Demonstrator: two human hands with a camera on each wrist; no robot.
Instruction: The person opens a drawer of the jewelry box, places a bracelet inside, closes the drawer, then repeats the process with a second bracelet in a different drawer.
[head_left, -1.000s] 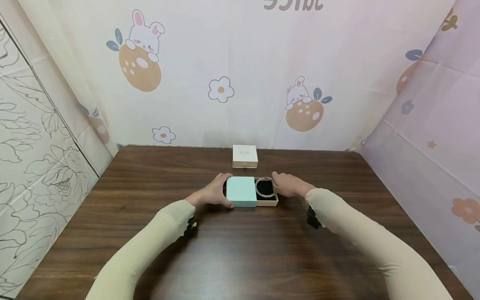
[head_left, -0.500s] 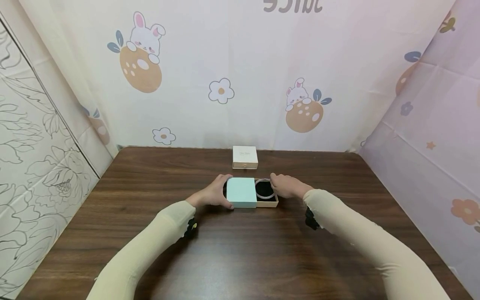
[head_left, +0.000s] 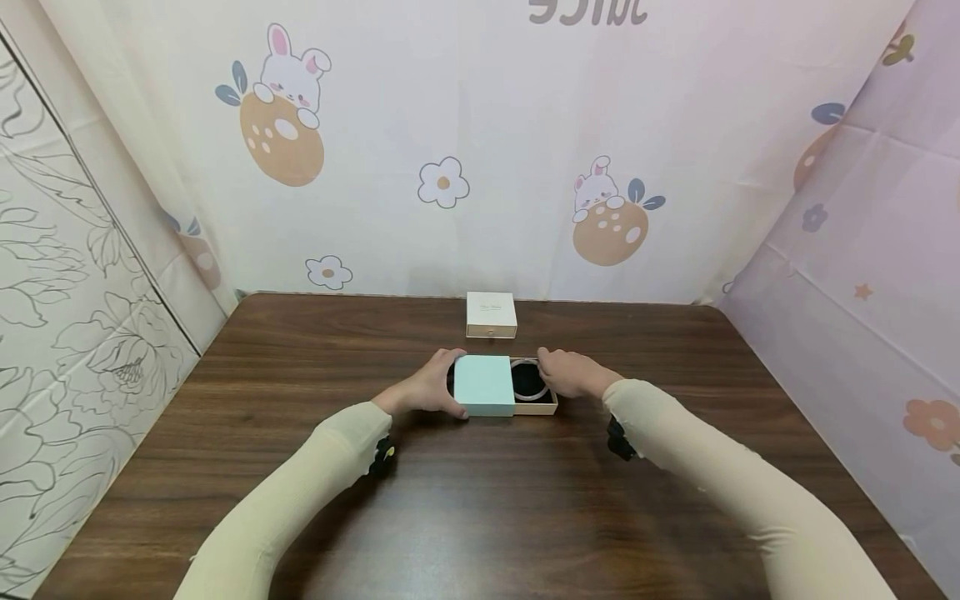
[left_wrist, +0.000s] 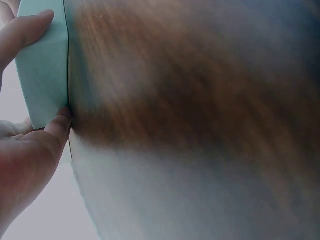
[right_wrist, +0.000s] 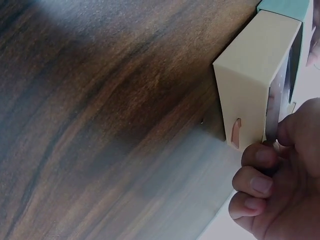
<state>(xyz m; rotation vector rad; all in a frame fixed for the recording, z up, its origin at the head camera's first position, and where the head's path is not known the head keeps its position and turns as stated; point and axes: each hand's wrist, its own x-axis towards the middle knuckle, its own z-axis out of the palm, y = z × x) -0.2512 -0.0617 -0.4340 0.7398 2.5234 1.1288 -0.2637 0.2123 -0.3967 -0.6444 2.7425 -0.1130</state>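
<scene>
A mint-green sliding box cover (head_left: 483, 385) lies on the table, its cream drawer (head_left: 536, 409) pulled out on the right. The drawer has a black lining (head_left: 529, 380). Across its opening is a pale bangle (head_left: 532, 398). My left hand (head_left: 426, 385) grips the cover's left end; in the left wrist view, its thumb and fingers span the green cover (left_wrist: 42, 80). At the drawer's right end, my right hand (head_left: 573, 372) pinches the bangle's edge between thumb and index finger, the other fingers curled. Whether the bangle touches the lining cannot be told.
A small white drawer box (head_left: 491, 313) with a little front knob stands behind the green one, near the back edge of the dark wooden table (head_left: 480, 500). Behind the table hangs a printed curtain (head_left: 510, 108). Dark wrist devices (head_left: 619, 438) sit under the sleeves.
My right hand has shifted slightly left, and the bangle has moved a little left and lower over the drawer. The left hand and the cover look still.
</scene>
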